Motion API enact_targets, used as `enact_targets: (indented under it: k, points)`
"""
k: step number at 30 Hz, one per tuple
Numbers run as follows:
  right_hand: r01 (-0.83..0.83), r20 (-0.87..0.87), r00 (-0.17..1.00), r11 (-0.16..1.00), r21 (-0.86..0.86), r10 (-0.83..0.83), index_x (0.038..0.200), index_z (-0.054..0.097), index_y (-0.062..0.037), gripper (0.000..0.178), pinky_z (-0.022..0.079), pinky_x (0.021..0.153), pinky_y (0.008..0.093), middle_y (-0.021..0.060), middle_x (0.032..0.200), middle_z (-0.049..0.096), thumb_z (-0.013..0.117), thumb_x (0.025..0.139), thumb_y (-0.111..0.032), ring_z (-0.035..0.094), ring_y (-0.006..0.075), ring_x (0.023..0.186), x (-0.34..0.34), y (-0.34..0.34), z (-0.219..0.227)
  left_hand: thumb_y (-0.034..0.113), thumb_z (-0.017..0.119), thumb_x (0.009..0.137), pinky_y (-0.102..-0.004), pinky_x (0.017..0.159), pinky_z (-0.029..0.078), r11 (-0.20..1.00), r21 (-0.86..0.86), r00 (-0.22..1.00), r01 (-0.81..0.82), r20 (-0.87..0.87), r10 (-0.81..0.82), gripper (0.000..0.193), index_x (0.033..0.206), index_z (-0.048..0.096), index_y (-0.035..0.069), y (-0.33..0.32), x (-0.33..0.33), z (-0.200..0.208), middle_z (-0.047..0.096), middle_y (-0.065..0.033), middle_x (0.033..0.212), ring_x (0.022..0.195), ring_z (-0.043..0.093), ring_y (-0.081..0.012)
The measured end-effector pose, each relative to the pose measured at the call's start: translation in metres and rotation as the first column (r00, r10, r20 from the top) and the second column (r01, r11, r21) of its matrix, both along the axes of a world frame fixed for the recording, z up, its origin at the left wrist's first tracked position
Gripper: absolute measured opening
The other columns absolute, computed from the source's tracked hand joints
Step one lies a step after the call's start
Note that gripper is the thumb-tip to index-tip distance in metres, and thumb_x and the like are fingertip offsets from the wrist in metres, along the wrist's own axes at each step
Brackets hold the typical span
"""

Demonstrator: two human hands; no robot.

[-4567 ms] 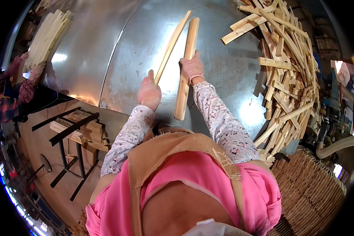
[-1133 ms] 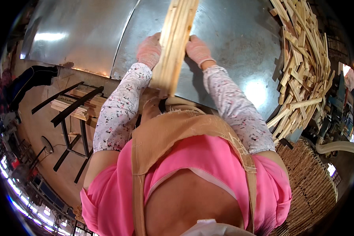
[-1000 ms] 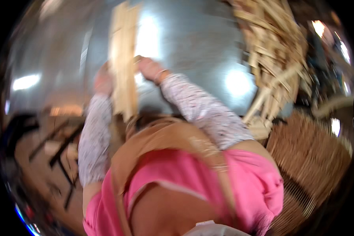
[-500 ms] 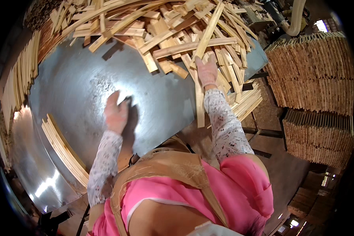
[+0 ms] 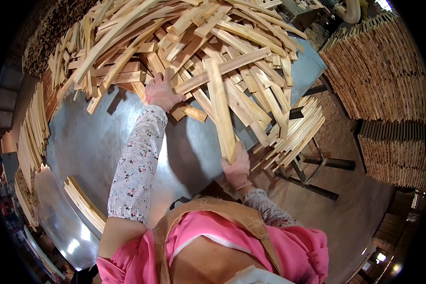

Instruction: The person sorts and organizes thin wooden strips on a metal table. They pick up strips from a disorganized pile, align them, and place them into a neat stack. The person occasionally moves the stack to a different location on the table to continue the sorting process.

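My right hand [image 5: 236, 165], in a pale pink work glove, is closed round the near end of a long wooden strip [image 5: 217, 106] by the table's near edge. That strip points away from me, its far part over the loose pile of wooden strips [image 5: 243, 33]. My left hand [image 5: 163, 92], gloved likewise, reaches to the near edge of this pile with fingers stretched out. Beside its thumb side lies the left end of a slanting wooden strip [image 5: 222, 71]. Whether the left fingers press on any strip is hard to see.
The pile lies across the far side of a shiny metal table [image 5: 104, 156]. A short row of strips [image 5: 85, 203] lies at its left. More strips [image 5: 293, 135] rest on a metal frame [image 5: 317, 177] at right. Tall stacks of wood [image 5: 378, 71] stand beyond.
My right hand has drawn a wooden strip toward me to the near table edge. My left hand has moved from above the bare metal forward to the pile.
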State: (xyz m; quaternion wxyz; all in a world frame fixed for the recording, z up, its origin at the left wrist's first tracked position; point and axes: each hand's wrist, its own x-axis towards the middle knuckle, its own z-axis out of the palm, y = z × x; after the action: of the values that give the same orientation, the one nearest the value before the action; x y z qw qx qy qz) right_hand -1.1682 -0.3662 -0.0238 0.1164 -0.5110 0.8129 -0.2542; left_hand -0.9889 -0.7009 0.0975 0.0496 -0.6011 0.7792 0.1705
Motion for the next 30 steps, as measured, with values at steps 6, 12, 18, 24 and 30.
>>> enact_targets:
  k: [6, 12, 18, 24, 30]
  points:
    - [0.043, -0.095, 0.995, 0.964, 0.263, -0.018, 0.158, 0.044, -0.004, 0.088, 0.049, 0.104, 0.0534, 0.02, 0.129, 0.064, 0.081, 0.082, -0.032, 0.058, 0.0426, 0.123, 0.012, 0.006, 0.005, 0.046, 0.085, 0.075, -0.0504, 0.104, 0.052, 0.998, -0.069, 0.998, 0.012, 0.068, -0.007, 0.093, 0.152, 0.048, 0.012, 0.024, 0.0, -0.012, 0.066, -0.0186, 0.129, 0.125, 0.065, -0.0376]
    - [-0.293, 0.126, 0.954, 0.933, 0.207, 0.272, 0.156, 0.047, -0.007, 0.076, 0.053, 0.098, 0.0536, 0.0245, 0.123, 0.067, 0.077, 0.086, -0.017, 0.064, 0.0467, 0.113, -0.052, 0.097, 0.037, 0.039, 0.08, 0.08, -0.0483, 0.101, 0.057, 0.956, 0.232, 0.975, -0.178, -0.088, 0.203, 0.073, 0.145, 0.059, 0.011, 0.124, 0.166, -0.023, 0.071, -0.018, 0.134, 0.119, 0.072, -0.0369]
    - [-0.61, 0.324, 0.772, 0.781, 0.134, 0.547, 0.154, 0.051, -0.0094, 0.075, 0.054, 0.099, 0.0506, 0.0235, 0.129, 0.067, 0.081, 0.086, -0.014, 0.065, 0.0439, 0.119, -0.012, 0.109, 0.064, 0.027, 0.082, 0.08, -0.0444, 0.102, 0.056, 0.756, 0.568, 0.49, -0.326, -0.582, 0.649, 0.076, 0.147, 0.058, 0.001, 0.364, 0.331, -0.016, 0.07, -0.0149, 0.129, 0.117, 0.069, -0.0289]
    - [-0.89, 0.817, 0.375, 0.415, 0.186, 0.439, 0.156, 0.048, -0.0046, 0.067, 0.053, 0.103, 0.0406, 0.0216, 0.126, 0.072, 0.072, 0.096, -0.021, 0.068, 0.0342, 0.12, 0.234, -0.037, 0.091, 0.015, 0.07, 0.095, -0.0493, 0.104, 0.058, 0.531, 0.846, -0.623, 0.058, -0.385, 0.681, 0.064, 0.15, 0.044, -0.006, 0.397, 0.38, -0.058, 0.067, -0.0165, 0.125, 0.116, 0.068, -0.0327]
    - [-0.894, 0.963, 0.155, 0.446, 0.041, 0.222, 0.154, 0.044, 0.0027, 0.07, 0.051, 0.108, 0.0361, 0.0235, 0.136, 0.066, 0.072, 0.095, -0.022, 0.066, 0.0302, 0.121, 0.424, -0.051, 0.037, 0.016, 0.069, 0.098, -0.0548, 0.096, 0.065, 0.402, 0.914, -0.893, -0.065, -0.233, 0.385, 0.044, 0.137, 0.057, -0.001, 0.4, 0.39, -0.125, 0.07, -0.0205, 0.121, 0.11, 0.073, -0.0375]
